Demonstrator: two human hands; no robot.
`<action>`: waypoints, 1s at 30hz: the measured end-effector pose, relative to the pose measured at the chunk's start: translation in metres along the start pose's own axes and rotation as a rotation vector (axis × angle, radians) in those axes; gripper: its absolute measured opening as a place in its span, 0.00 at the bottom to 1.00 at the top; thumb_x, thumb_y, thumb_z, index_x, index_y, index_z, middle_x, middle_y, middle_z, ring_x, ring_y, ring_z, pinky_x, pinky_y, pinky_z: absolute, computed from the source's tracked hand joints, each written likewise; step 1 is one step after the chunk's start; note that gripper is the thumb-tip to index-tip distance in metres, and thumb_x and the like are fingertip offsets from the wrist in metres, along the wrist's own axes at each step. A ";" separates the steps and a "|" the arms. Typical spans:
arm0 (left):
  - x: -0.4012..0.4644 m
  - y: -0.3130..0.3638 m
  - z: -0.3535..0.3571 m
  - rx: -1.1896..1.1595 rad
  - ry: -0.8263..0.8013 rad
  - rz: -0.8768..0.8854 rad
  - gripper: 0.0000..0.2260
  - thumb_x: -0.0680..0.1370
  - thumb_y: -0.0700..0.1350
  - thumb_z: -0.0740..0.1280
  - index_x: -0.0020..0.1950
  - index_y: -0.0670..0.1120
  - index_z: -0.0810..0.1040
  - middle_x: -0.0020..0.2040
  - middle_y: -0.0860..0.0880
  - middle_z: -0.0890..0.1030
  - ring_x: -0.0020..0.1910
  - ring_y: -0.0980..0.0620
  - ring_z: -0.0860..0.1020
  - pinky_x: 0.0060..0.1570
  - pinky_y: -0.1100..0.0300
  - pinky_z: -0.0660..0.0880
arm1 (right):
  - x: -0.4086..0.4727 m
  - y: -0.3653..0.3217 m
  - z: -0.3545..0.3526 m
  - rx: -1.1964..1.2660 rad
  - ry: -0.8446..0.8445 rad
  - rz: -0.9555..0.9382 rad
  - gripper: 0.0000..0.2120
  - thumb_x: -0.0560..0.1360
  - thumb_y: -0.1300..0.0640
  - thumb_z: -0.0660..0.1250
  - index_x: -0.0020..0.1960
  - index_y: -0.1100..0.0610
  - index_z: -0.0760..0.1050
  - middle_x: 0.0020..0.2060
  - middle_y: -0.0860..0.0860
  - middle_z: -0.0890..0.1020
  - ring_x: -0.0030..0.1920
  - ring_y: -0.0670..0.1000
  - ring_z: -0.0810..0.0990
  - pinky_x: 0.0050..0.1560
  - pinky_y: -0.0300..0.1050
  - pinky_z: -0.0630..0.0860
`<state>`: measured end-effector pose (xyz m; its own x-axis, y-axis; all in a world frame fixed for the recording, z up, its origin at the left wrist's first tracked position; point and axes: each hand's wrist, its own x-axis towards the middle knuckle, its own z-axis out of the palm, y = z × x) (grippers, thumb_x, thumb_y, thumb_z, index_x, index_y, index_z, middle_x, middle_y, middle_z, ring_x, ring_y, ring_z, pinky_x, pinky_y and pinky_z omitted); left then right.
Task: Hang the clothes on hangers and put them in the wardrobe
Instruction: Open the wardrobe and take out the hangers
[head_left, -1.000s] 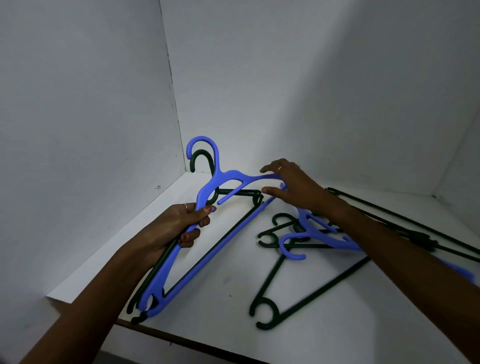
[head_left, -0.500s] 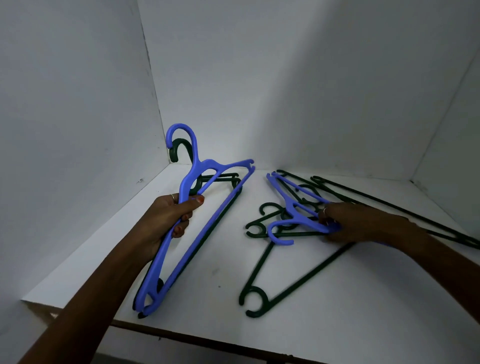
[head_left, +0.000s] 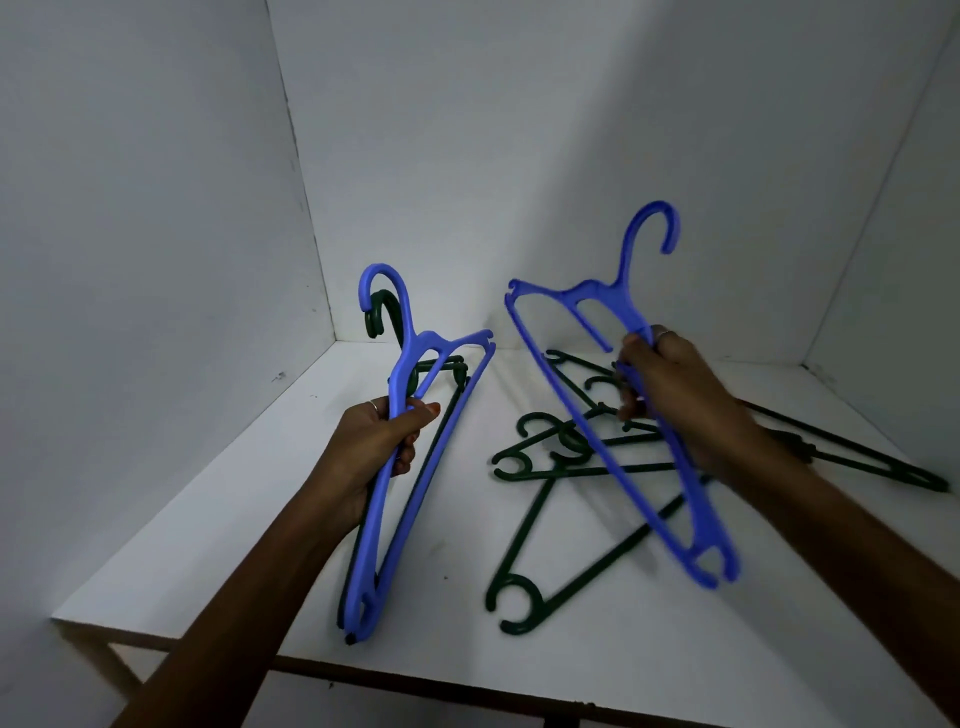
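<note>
A white, flat shelf board (head_left: 218, 519) fills the lower view, its dark brown front edge (head_left: 415, 680) running along the bottom. Plain white panel walls (head_left: 519, 130) enclose it at the left, back and right. Dim light, brighter toward the upper right.

A flat white shelf board (head_left: 649, 670) with a dark front edge, boxed in by white walls, carries everything in front of me. Directly on it lies a loose heap of thin dark green plastic hangers (head_left: 545, 470), crossing one another right of the middle.
</note>
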<state>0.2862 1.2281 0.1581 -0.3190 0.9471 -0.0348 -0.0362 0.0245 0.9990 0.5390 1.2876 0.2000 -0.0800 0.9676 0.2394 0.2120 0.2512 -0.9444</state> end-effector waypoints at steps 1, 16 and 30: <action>-0.001 0.000 0.002 -0.009 -0.007 0.010 0.06 0.75 0.43 0.71 0.48 0.42 0.79 0.29 0.49 0.74 0.25 0.55 0.72 0.28 0.65 0.74 | -0.007 -0.004 0.017 0.050 -0.008 0.002 0.09 0.82 0.54 0.56 0.46 0.55 0.70 0.38 0.54 0.74 0.32 0.48 0.73 0.33 0.42 0.75; -0.013 -0.001 0.010 -0.118 -0.072 0.012 0.17 0.76 0.56 0.66 0.58 0.46 0.79 0.48 0.45 0.85 0.47 0.48 0.84 0.41 0.58 0.79 | -0.041 0.016 0.156 -0.073 -0.153 -0.166 0.19 0.83 0.52 0.55 0.44 0.65 0.75 0.35 0.53 0.75 0.34 0.46 0.74 0.33 0.30 0.68; 0.001 -0.008 0.011 -0.034 -0.042 0.022 0.05 0.72 0.35 0.72 0.46 0.41 0.80 0.37 0.42 0.81 0.28 0.52 0.77 0.32 0.63 0.77 | 0.013 0.052 -0.043 -0.530 0.186 -0.180 0.18 0.74 0.66 0.68 0.62 0.59 0.74 0.57 0.57 0.76 0.51 0.51 0.75 0.55 0.47 0.75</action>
<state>0.2969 1.2322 0.1506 -0.2795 0.9601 -0.0112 -0.0624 -0.0065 0.9980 0.5912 1.3145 0.1643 0.0024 0.8848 0.4660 0.6725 0.3434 -0.6556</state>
